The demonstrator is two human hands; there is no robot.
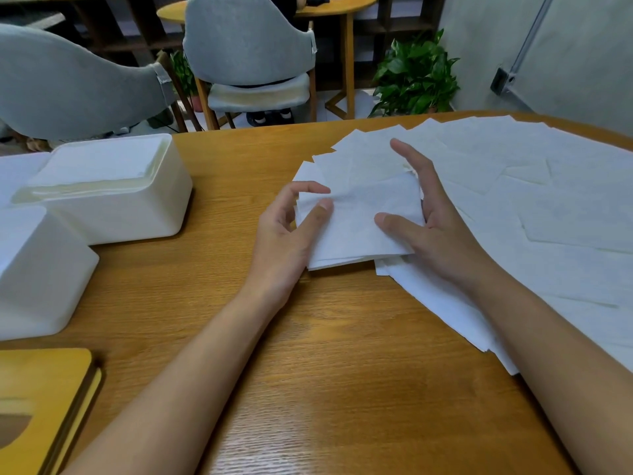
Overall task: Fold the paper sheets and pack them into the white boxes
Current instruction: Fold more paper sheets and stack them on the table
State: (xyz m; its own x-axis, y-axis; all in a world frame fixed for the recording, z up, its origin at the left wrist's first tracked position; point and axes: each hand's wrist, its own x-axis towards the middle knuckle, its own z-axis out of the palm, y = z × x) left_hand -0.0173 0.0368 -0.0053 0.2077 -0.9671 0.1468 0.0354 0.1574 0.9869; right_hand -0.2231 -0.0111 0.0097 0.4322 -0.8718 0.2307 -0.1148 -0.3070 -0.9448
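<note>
Two bare forearms enter from the lower edge and converge over a wooden table (342,389) with a warm, honey-coloured, finely streaked grain. At lower left lies a flat yellow wooden board (41,399) with rounded corners and a dark curved cut-out. The left hand (291,231) holds the left edge of a stack of folded sheets (356,221): its thumb lies flat on top, and its fingers curl round the edge, with the index tip touching the paper. The right hand (435,231) rests against the stack's right edge with straight, slightly spread fingers, its thumb laid on the top sheet, not closed into a grip. The stack is thin, soft, matte white and faintly creased, roughly square, with its layered edges showing at the near side. It sits at mid-table, partly overlapping a broad fan of loose sheets (534,207) that covers the right half of the tabletop. At left stand two white boxes with rounded corners and smooth, slightly glossy walls: the far box (113,214) is open at the top and holds flat white paper close to its rim, and the near box (41,279), just beside it, is cropped by the frame. Beyond the table are two grey upholstered chairs (246,49) on wooden legs and a leafy green plant (416,77).
</note>
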